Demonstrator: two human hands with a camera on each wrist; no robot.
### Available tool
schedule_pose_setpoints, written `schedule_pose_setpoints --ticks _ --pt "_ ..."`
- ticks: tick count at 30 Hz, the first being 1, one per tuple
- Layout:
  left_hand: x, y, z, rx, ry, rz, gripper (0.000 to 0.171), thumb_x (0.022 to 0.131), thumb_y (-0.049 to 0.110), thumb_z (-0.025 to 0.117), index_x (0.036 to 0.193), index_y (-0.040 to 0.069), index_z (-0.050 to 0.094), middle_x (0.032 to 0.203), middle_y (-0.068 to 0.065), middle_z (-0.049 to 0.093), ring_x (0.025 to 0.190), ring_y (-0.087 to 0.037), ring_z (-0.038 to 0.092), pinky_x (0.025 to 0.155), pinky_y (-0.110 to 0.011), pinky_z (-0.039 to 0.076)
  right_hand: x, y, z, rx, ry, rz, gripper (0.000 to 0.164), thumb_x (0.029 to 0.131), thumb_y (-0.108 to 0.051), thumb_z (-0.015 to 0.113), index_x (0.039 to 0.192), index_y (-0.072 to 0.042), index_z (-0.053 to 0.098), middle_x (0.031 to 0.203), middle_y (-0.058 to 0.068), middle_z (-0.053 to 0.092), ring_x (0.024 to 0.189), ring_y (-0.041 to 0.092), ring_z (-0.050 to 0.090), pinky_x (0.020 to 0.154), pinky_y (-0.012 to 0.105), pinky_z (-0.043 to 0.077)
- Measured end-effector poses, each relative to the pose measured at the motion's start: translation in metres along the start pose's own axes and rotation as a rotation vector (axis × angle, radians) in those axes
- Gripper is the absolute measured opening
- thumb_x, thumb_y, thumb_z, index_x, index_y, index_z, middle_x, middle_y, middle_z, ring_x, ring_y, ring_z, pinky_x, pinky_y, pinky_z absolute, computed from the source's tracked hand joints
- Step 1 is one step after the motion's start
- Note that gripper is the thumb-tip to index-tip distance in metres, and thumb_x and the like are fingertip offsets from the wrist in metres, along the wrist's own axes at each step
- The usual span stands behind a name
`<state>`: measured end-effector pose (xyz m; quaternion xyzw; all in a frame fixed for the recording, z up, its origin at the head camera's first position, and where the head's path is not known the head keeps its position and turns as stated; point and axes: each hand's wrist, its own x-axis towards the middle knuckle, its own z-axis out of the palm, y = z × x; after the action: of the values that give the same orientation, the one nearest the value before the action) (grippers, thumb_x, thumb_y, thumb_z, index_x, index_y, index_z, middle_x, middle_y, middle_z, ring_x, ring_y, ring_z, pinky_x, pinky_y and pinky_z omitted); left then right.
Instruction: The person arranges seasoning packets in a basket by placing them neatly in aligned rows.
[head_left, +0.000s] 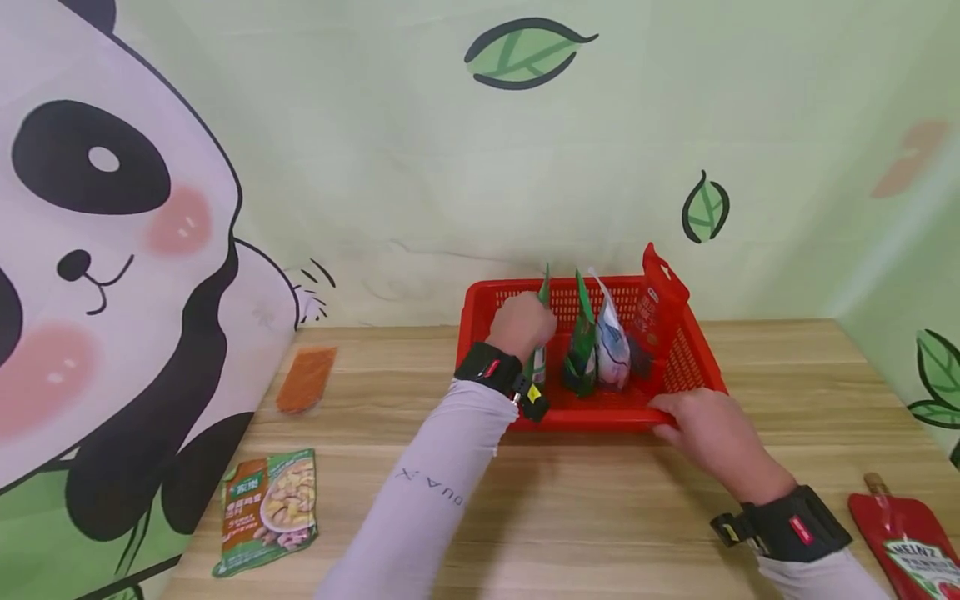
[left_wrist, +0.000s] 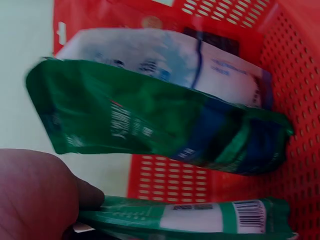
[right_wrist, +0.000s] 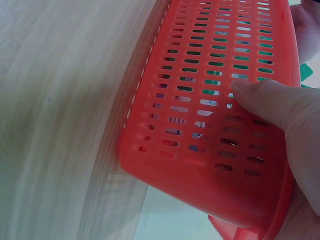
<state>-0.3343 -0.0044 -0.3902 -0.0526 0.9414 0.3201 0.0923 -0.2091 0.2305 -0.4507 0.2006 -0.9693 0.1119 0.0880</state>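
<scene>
A red plastic basket [head_left: 577,419] with slotted walls stands on the wooden table. My left hand [head_left: 522,323] is over its left part and pinches the top of a slim green-and-white packet [left_wrist: 200,215] that stands on edge, barcode showing in the left wrist view. To its right stand a green pouch [left_wrist: 125,115], a white-and-blue bag [left_wrist: 150,50] and a red packet [head_left: 660,304] with a hang hole. My right hand [head_left: 708,429] grips the basket's front rim near the right corner; in the right wrist view its thumb [right_wrist: 265,100] lies against the outer wall.
Left on the table lie an orange-brown packet [head_left: 307,380] and, nearer, a green-and-brown food packet [head_left: 270,511]. A red ketchup pouch [head_left: 911,542] with a spout lies at the right front. Behind the table hangs a pale green wall cloth [head_left: 375,167] with a panda print.
</scene>
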Motion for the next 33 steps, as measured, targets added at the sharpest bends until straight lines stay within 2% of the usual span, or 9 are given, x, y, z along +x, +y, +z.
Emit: schedule_pose_setpoints --ticks 3,7,13,19,22,27,29,33 --pt "0.007 -0.001 0.006 -0.025 0.014 0.002 0.021 0.099 0.022 0.062 0.085 0.006 0.067 0.075 -0.007 0.067 0.063 -0.022 0.060 0.052 -0.028 0.044 0.000 0.001 0.001 0.005 0.005 -0.002 0.027 0.078 -0.020 0.090 0.101 -0.011 0.080 0.085 0.004 0.077 0.071 0.017 0.066 0.073 0.044 0.061" --pt "0.014 0.000 0.008 -0.039 0.042 0.034 0.026 0.101 0.022 0.059 0.081 0.006 0.065 0.067 -0.006 0.062 0.060 -0.021 0.058 0.050 -0.028 0.043 0.001 0.002 -0.001 0.003 0.010 -0.005 0.027 0.077 -0.020 0.090 0.102 -0.011 0.080 0.087 0.004 0.078 0.074 0.019 0.069 0.076 0.047 0.062" --pt "0.014 0.004 0.013 -0.052 0.076 0.065 0.023 0.101 0.021 0.059 0.083 0.007 0.062 0.065 -0.005 0.057 0.059 -0.021 0.058 0.049 -0.027 0.043 0.001 0.001 -0.002 0.011 0.001 -0.019 0.027 0.077 -0.019 0.090 0.101 -0.010 0.080 0.085 0.004 0.077 0.072 0.018 0.068 0.074 0.044 0.061" --pt "0.010 0.007 0.016 -0.091 0.117 0.092 0.012 0.100 0.019 0.060 0.101 0.007 0.064 0.081 -0.009 0.068 0.066 -0.023 0.064 0.052 -0.027 0.046 0.001 0.000 -0.001 0.013 -0.011 -0.019 0.026 0.078 -0.019 0.089 0.101 -0.011 0.080 0.084 0.003 0.077 0.071 0.016 0.066 0.073 0.043 0.061" --pt "0.009 0.006 0.018 -0.093 0.124 0.084 0.017 0.099 0.017 0.064 0.112 0.007 0.062 0.091 -0.009 0.070 0.073 -0.023 0.065 0.056 -0.028 0.048 0.001 0.001 -0.001 0.008 -0.012 -0.021 0.025 0.078 -0.019 0.089 0.100 -0.012 0.079 0.083 0.001 0.076 0.070 0.015 0.065 0.072 0.043 0.061" --pt "0.009 0.004 0.022 -0.104 0.078 0.077 0.023 0.100 0.017 0.063 0.120 0.005 0.060 0.098 -0.012 0.071 0.079 -0.024 0.068 0.062 -0.030 0.054 0.001 0.002 -0.001 0.001 -0.009 -0.022 0.025 0.078 -0.018 0.089 0.100 -0.012 0.079 0.082 0.001 0.075 0.069 0.015 0.064 0.072 0.042 0.061" --pt "0.008 0.003 0.023 -0.086 0.056 0.082 0.030 0.101 0.017 0.060 0.128 0.004 0.057 0.103 -0.013 0.071 0.080 -0.024 0.068 0.064 -0.030 0.055 0.001 0.002 -0.002 -0.003 -0.008 -0.024 0.025 0.078 -0.018 0.089 0.100 -0.011 0.079 0.082 0.002 0.075 0.070 0.015 0.064 0.072 0.043 0.061" --pt "0.004 0.001 0.021 -0.096 -0.012 0.046 0.051 0.103 0.018 0.056 0.150 0.003 0.040 0.110 -0.016 0.066 0.081 -0.026 0.069 0.063 -0.032 0.056 0.000 0.002 -0.003 -0.006 -0.007 -0.032 0.025 0.079 -0.019 0.089 0.100 -0.011 0.079 0.083 0.002 0.076 0.070 0.016 0.065 0.072 0.044 0.061"
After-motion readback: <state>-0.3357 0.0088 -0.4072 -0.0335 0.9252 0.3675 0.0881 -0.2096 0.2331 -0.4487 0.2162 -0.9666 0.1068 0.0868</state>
